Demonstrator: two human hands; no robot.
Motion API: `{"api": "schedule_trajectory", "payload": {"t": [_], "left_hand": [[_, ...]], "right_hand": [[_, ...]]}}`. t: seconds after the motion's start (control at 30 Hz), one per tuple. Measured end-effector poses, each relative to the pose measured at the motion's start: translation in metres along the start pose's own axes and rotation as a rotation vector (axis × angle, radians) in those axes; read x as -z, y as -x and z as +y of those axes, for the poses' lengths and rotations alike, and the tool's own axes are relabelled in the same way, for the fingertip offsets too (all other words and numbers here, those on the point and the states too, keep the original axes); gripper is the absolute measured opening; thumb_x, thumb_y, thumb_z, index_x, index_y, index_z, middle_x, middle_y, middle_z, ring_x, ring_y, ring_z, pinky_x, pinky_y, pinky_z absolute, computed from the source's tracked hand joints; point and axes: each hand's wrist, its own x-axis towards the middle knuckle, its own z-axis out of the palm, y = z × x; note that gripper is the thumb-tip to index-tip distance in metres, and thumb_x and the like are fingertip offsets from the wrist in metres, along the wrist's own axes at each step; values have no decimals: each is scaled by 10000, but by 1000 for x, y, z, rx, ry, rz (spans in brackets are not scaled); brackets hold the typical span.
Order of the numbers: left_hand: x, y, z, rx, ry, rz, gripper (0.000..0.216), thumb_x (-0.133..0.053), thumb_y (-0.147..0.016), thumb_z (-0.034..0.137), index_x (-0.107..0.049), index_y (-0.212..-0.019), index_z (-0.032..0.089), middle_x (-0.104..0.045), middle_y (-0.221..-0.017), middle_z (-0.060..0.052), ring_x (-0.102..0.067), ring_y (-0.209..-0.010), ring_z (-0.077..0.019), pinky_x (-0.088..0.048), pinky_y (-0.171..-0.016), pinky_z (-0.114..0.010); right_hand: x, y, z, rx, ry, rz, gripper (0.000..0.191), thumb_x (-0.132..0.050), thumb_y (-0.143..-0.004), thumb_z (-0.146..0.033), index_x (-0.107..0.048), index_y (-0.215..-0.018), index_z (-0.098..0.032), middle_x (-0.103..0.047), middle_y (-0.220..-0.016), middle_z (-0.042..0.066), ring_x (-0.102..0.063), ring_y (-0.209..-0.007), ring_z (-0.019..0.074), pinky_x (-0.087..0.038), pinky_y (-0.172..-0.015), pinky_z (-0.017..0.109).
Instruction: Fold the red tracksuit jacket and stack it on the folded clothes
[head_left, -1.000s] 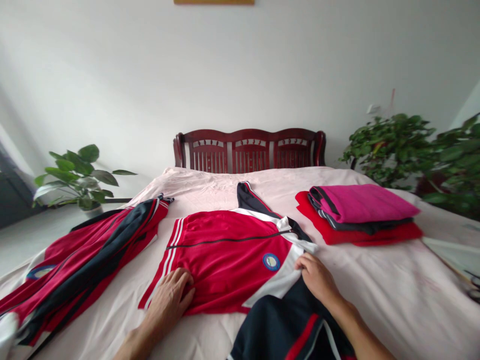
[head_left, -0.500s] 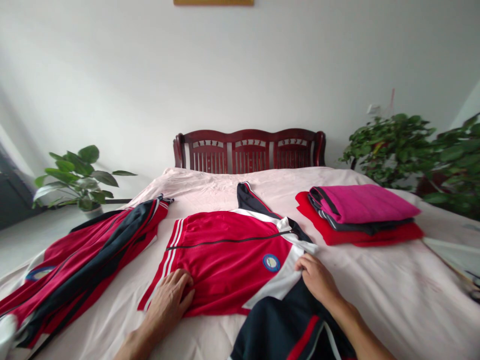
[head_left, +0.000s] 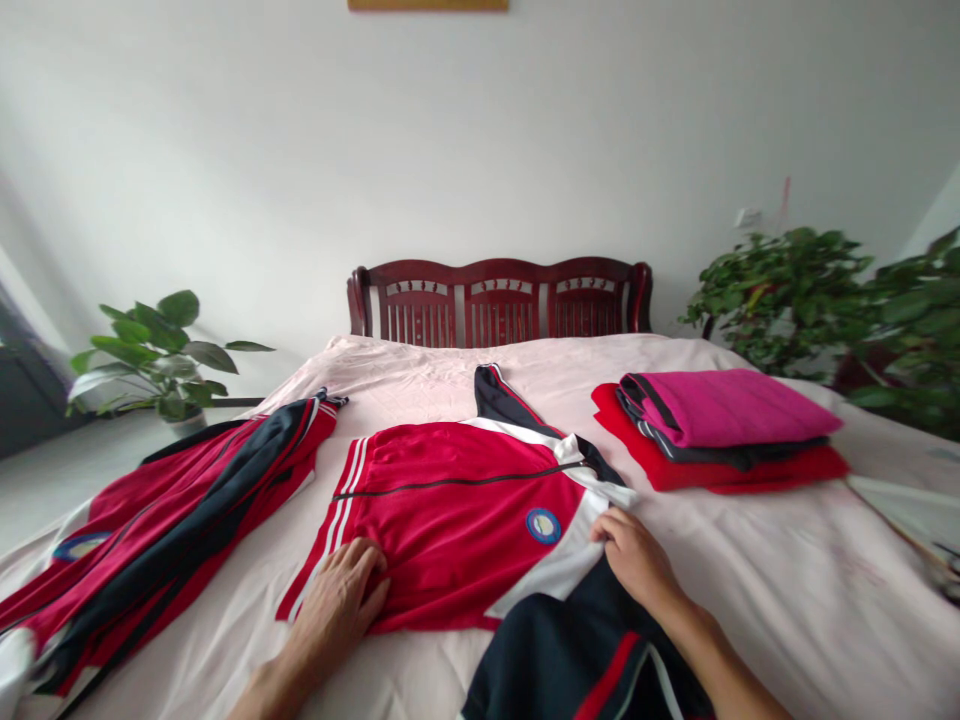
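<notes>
A red track jacket (head_left: 450,520) with white stripes, a round blue badge and a dark navy sleeve lies spread flat on the pink bed sheet (head_left: 750,580). My left hand (head_left: 341,595) rests on its lower left hem, fingers curled onto the red cloth. My right hand (head_left: 634,555) pinches the white shoulder part of the jacket next to the collar. The navy sleeve (head_left: 570,650) runs down toward me under my right forearm.
Another red and navy garment (head_left: 165,520) lies loose at the left. A folded stack of pink, dark and red clothes (head_left: 720,425) sits at the right. A dark wooden headboard (head_left: 499,300) stands behind. Potted plants (head_left: 810,290) flank the bed.
</notes>
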Motion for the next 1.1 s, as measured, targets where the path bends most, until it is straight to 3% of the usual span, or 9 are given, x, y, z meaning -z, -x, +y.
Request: {"api": "schedule_trajectory", "payload": {"t": [1.1], "left_hand": [[-1, 0, -2, -22, 2, 25, 82, -537, -935, 303, -563, -882, 245, -641, -1004, -19, -624, -919, -207, -476, -863, -367]], "right_hand": [[0, 0, 2, 27, -14, 5, 291, -397, -681, -21, -600, -733, -222, -640, -888, 40, -604, -921, 207, -462, -851, 340]]}}
